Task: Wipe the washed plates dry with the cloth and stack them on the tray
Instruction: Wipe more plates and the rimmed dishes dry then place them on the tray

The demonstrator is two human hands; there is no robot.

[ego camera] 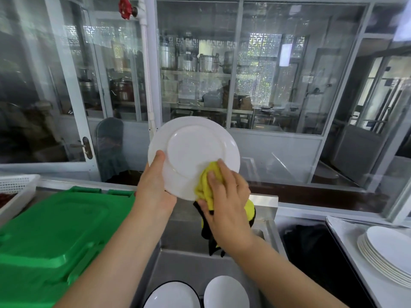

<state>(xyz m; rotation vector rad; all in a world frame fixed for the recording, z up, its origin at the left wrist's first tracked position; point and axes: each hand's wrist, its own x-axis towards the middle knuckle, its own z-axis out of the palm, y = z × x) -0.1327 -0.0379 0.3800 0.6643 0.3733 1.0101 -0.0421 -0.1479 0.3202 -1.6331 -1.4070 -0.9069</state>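
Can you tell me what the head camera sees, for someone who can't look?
The left hand holds up a white plate while the right hand rubs it with a yellow cloth. Dried plates are stacked at right.

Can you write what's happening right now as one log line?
step: wiping | left hand: holds plate | right hand: presses yellow cloth on plate underside | stack: on tray

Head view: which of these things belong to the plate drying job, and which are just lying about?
Part of the job:
- held plate, gripped by the left hand
- yellow cloth, pressed on it by the right hand
- stacked plates on the tray
- two plates waiting in the sink

Lying about:
- green lid
- white basket
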